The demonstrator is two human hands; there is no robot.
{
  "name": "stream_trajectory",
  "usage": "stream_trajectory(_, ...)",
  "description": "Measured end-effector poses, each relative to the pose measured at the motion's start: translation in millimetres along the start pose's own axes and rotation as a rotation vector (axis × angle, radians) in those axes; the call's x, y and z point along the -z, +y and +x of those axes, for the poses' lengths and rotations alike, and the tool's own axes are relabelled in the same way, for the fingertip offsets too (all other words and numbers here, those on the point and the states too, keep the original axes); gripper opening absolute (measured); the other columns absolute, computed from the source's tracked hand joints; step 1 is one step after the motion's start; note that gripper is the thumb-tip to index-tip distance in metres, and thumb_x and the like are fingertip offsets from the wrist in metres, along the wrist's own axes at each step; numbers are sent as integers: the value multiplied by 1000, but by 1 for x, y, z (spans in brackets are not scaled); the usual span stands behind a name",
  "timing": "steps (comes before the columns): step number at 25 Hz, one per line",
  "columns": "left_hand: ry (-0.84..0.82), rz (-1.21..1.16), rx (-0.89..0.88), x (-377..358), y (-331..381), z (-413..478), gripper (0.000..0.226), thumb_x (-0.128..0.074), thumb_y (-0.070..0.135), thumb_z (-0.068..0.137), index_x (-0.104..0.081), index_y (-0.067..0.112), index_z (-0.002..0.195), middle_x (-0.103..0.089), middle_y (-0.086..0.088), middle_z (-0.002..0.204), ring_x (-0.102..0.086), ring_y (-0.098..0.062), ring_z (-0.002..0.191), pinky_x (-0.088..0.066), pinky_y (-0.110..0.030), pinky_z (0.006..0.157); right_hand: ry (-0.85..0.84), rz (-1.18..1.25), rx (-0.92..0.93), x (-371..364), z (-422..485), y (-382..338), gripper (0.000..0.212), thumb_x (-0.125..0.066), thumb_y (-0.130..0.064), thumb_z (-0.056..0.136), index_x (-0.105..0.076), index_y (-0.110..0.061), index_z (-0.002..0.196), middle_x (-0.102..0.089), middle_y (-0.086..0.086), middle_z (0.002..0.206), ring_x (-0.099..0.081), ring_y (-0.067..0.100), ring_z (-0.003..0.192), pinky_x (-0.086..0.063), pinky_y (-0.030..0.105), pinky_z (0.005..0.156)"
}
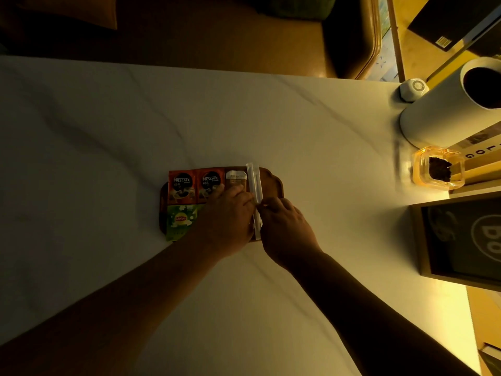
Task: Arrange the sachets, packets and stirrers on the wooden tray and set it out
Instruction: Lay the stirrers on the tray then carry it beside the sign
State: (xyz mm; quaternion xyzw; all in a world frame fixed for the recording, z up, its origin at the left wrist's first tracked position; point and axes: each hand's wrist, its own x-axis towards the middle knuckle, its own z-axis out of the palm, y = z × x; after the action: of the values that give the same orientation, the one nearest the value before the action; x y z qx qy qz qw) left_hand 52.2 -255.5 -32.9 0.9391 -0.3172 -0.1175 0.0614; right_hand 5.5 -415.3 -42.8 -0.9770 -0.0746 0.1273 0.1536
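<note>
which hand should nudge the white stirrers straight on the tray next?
Right. The right hand already has its fingertips at the white paper-wrapped stirrers, on the bare side of the dark wooden tray. The left hand lies flat over the sachets.

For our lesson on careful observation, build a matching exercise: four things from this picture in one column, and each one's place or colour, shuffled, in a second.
Things
1. Nescafé sachets
2. Lipton packet
3. wrapped stirrers
4. white cylinder

Descriptions
A. green, tray's near left corner
B. table's far right side
C. red, side by side on the tray's far row
D. long, white, between the two hands

Pairs: 1-C, 2-A, 3-D, 4-B
</note>
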Motion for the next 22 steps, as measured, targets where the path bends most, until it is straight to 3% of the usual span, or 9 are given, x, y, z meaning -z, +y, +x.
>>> stream_trajectory(3, 72, -85, 33, 3, -1, -7, 41, -56, 40, 89, -60, 15, 122, -60, -7, 133, -49, -27, 129, -41, -44, 107, 83, -28, -35, 6, 3, 1, 42, -61, -27, 86, -59, -25, 129, -56, 1, 130, -45, 21, 114, -45, 35, 90)
stream_trajectory(5, 199, -182, 225, 10, -15, -18, 33, -55, 38, 88, -59, 18, 114, -61, -5, 123, -55, -23, 116, -47, -35, 93, 168, 80, -192, 12, 9, 5, 40, -56, -31, 87, -58, -22, 126, -57, 3, 125, -48, 20, 110, -47, 31, 84)
stream_trajectory(7, 312, -274, 516, 14, -41, -36, 30, -54, 39, 86, -59, 20, 109, -61, -4, 110, -56, -22, 102, -47, -32, 79, 207, 413, -410, 18, 17, 7, 42, -55, -29, 88, -56, -19, 129, -57, 7, 126, -56, 22, 106, -56, 36, 78)
stream_trajectory(9, 290, -393, 789, 13, -69, -55, 30, -50, 41, 85, -62, 21, 104, -62, -5, 101, -59, -22, 89, -48, -31, 67, 100, 720, -629, 23, 25, 9, 45, -57, -23, 92, -50, -19, 137, -58, 5, 126, -62, 15, 94, -60, 28, 63)
stream_trajectory(11, 162, -541, 908, 5, -92, -66, 27, -45, 38, 91, -63, 18, 87, -63, -7, 85, -61, -24, 75, -39, -27, 56, 6, 831, -713, 23, 30, 11, 44, -55, -19, 93, -51, -18, 137, -64, 0, 111, -64, 7, 79, -50, 15, 48)
stream_trajectory(13, 24, -689, 893, 1, -109, -70, 32, -42, 29, 98, -67, 9, 92, -63, -12, 89, -61, -32, 84, -40, -33, 63, -5, 873, -745, 25, 31, 13, 38, -54, -16, 93, -57, -18, 131, -67, -4, 100, -65, 6, 79, -49, 15, 50)
stream_trajectory(17, 1, -871, 824, 13, -124, -74, 33, -44, 24, 101, -68, 3, 109, -65, -23, 113, -62, -37, 102, -50, -48, 90, 14, 972, -847, 28, 18, 10, 27, -56, -12, 92, -65, -16, 117, -70, 3, 96, -68, 16, 87, -60, 36, 75)
stream_trajectory(20, 0, -868, 715, 32, -114, -65, 35, -47, 29, 100, -65, 6, 119, -65, -15, 118, -61, -33, 108, -48, -42, 93, 46, 1095, -934, 28, -29, 6, 18, -60, -12, 90, -66, -12, 108, -73, 7, 92, -70, 21, 84, -62, 41, 74)
stream_trajectory(22, -28, -841, 618, 49, -93, -46, 32, -49, 27, 99, -66, 6, 117, -64, -6, 110, -60, -25, 101, -46, -35, 87, 89, 1258, -994, 28, -71, 9, 15, -63, -11, 90, -67, -11, 104, -76, 8, 92, -72, 23, 84, -61, 37, 65)
